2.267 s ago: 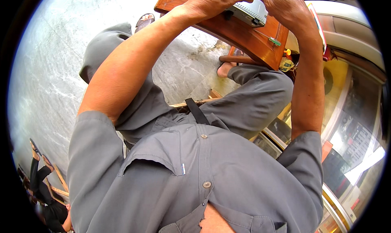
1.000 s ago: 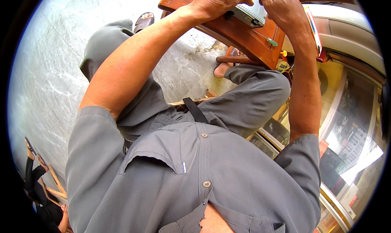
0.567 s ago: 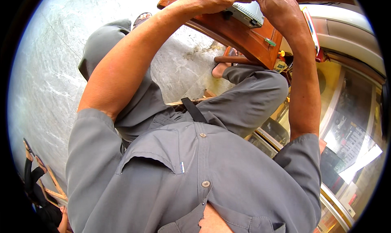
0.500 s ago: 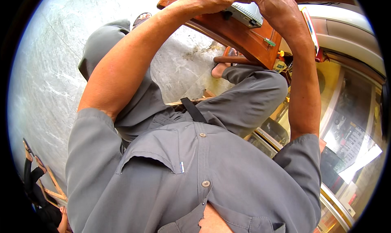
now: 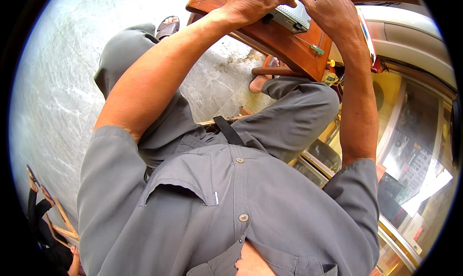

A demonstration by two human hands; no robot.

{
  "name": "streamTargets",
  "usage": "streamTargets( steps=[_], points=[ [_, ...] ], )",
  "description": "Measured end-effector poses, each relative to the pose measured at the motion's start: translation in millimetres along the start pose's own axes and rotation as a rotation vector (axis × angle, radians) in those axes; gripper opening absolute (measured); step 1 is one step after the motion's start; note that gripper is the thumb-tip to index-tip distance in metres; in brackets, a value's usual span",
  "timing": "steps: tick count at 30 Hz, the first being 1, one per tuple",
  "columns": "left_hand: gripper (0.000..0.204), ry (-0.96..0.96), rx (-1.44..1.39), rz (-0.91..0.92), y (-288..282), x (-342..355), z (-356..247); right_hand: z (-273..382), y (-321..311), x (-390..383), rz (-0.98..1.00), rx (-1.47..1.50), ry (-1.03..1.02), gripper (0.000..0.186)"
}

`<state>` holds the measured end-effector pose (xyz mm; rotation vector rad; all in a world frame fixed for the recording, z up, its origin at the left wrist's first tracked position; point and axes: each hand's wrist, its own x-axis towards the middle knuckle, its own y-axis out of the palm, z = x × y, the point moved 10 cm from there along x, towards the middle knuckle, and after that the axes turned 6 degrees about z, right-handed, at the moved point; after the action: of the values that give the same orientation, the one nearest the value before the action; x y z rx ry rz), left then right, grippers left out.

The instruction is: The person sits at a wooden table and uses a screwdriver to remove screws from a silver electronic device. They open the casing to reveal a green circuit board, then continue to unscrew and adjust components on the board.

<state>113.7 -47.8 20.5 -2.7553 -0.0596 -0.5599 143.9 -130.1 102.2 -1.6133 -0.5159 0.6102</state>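
A grey metal box (image 5: 292,18) with a perforated side lies on the reddish-brown wooden table (image 5: 251,31) at the top of the view. Over its far left side is my left hand (image 5: 253,2), fingers bent and reaching toward the other hand; what they grip is hidden. My right hand (image 5: 333,8) is closed at the box's far right, and a bit of something dark, perhaps a handle, shows by its fingers. The two hands' fingertips meet or nearly meet above the box. Nearer me, a screwdriver with a green handle (image 5: 317,49) lies on the table.
A glass display case (image 5: 410,146) with boxes inside stands on my right. Small yellow and red items (image 5: 332,64) sit by the table corner. My bent legs (image 5: 299,112) are beneath the table's near edge. At far lower left, another person (image 5: 46,232) is near a wooden frame.
Both hands have come slightly nearer to me, lower in the picture. Something dark now shows by my right fingers. The metal box and the green-handled screwdriver stay about where they were.
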Motion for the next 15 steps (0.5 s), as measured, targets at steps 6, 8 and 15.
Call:
streamTargets(
  steps=[6, 8, 15],
  points=[
    [0.017, 0.115, -0.251, 0.044, 8, 5, 10, 9, -2, 0, 0.034, 0.042, 0.031, 0.042],
    [0.021, 0.112, -0.361, 0.091, 13, 9, 16, 14, -2, -1, 0.017, 0.047, -0.015, 0.039],
    [0.027, 0.209, -0.284, 0.243, 12, 6, 2, 11, 5, -5, -0.038, 0.049, -0.168, 0.032]
  ],
)
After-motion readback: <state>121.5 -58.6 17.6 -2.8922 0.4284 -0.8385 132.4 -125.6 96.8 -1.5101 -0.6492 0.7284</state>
